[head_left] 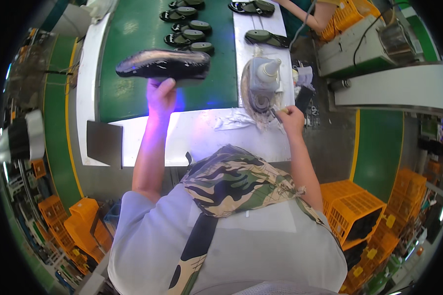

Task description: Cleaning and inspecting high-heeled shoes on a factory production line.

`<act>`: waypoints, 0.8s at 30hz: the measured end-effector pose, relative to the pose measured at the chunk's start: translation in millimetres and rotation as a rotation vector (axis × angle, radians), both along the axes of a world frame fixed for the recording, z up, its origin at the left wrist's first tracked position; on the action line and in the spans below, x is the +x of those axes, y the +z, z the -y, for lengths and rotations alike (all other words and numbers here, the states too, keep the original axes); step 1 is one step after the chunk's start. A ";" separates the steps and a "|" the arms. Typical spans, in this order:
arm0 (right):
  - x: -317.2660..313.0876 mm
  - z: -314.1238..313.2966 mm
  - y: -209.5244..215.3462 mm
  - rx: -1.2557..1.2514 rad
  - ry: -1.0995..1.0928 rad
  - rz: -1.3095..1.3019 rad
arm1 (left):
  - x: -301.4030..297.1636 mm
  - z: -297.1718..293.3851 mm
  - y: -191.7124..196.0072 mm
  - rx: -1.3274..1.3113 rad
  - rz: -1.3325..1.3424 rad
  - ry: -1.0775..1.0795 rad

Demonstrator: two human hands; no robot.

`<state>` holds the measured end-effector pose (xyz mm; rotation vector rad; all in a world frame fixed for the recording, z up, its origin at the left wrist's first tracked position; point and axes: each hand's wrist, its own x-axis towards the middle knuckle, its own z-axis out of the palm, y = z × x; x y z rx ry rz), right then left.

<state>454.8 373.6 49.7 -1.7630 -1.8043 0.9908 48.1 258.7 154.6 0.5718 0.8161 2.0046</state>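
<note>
My left hand (161,97) grips a glossy black shoe-shaped piece (165,66) from below and holds it up over the green belt. Motion blur and glare keep me from telling whether it is a sole or a shoe on a last. Pinched in my right hand (291,119) is a small thin-handled tool (276,115), possibly a brush; its tip is unclear. That tool sits at the near edge of a stained oval tray (247,98), where a translucent bottle with a spout (267,77) stands. A crumpled white cloth (234,121) lies left of the tray.
Several dark green sandals (186,37) lie on the green belt (128,98); others (266,38) rest on the white ledge. A co-worker's arm (307,15) reaches in at the far right. A dark flat panel (105,143) is at the table's left corner. Orange crates (352,209) stand right.
</note>
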 end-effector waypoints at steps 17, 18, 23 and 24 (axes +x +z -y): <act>-153.2 12.3 182.9 -0.267 0.418 -1.077 | 64.2 80.2 63.8 -0.004 -1.353 0.138; -157.6 15.3 187.7 -0.274 0.433 -1.079 | 66.2 82.9 75.1 0.107 -1.540 0.205; -174.1 31.3 186.9 -0.360 0.546 -1.065 | 74.8 105.1 88.9 0.054 -1.616 0.234; -175.3 35.3 185.5 -0.391 0.553 -1.066 | 76.2 108.3 89.0 0.041 -1.618 0.245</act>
